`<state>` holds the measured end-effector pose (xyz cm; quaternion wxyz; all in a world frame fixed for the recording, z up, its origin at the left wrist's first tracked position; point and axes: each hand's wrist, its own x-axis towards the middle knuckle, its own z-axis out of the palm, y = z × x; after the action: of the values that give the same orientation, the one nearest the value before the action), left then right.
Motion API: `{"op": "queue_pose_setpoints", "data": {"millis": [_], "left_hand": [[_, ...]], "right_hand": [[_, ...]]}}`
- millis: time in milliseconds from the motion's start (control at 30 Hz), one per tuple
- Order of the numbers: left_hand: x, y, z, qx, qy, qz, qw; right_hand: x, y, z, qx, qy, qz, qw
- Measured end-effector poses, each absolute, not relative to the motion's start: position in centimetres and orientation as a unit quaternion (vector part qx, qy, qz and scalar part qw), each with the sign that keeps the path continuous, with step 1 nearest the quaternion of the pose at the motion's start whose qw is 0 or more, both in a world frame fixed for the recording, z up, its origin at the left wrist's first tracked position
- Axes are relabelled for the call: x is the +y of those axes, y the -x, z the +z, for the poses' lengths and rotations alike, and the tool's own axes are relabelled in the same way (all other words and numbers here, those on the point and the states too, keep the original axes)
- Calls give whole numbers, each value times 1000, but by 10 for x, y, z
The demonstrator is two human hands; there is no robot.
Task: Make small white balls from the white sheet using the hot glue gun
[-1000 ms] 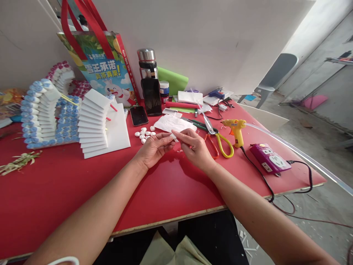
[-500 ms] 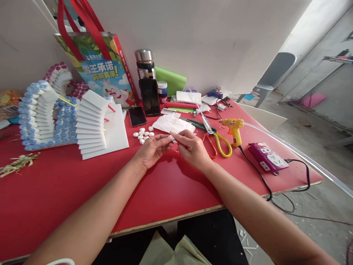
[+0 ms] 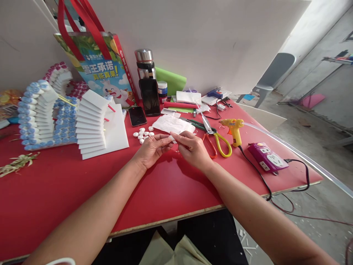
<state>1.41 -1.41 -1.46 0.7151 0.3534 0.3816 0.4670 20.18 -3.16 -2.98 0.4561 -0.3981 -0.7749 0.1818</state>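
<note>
Fingertips (image 3: 167, 140) of both hands (image 3: 151, 151) (image 3: 194, 151) pinch a white piece (image 3: 172, 138).

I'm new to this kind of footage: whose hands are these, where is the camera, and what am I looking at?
No machine here: these are a person's bare hands, filmed by a camera on their own head, looking forward and down. The left hand and right hand meet over a red table, pinching a small white piece between their fingertips. Just beyond lie small white rounds and a white sheet. To the right are scissors, a yellow glue gun and a purple socket block.
</note>
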Motion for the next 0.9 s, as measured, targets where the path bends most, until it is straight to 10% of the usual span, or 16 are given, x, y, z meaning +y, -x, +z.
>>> {"op": "queue_pose_setpoints", "data": {"millis": [533,900], "left_hand": [[-15,-16,-13,389,-374,467,700],[-21,-22,-9,419,-550,556,462]], "right_hand": [[-34,-201,-27,-777,407,193,439],[-28,-199,-26,-684,417,328,500]]}}
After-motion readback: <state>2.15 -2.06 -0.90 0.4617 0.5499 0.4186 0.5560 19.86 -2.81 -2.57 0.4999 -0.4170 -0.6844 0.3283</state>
